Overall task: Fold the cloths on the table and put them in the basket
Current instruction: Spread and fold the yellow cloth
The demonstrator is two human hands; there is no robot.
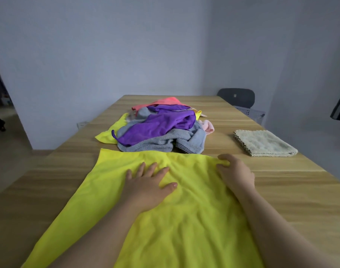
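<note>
Under both hands a yellow cloth (184,225) lies spread on the wooden table (292,200): left hand (147,189) pressing flat, fingers (153,168) spread, right hand (236,172) pinching its far right corner. Just beyond the fingertips sits a heap of cloths (161,128); a folded pale cloth (265,143) lies further right

Both bare forearms reach forward from the lower edge. The left hand (148,183) lies flat, palm down, with fingers straight and a little spread. The right hand (236,174) has its fingers curled, pinching the yellow cloth (184,219) at its far corner.
</note>
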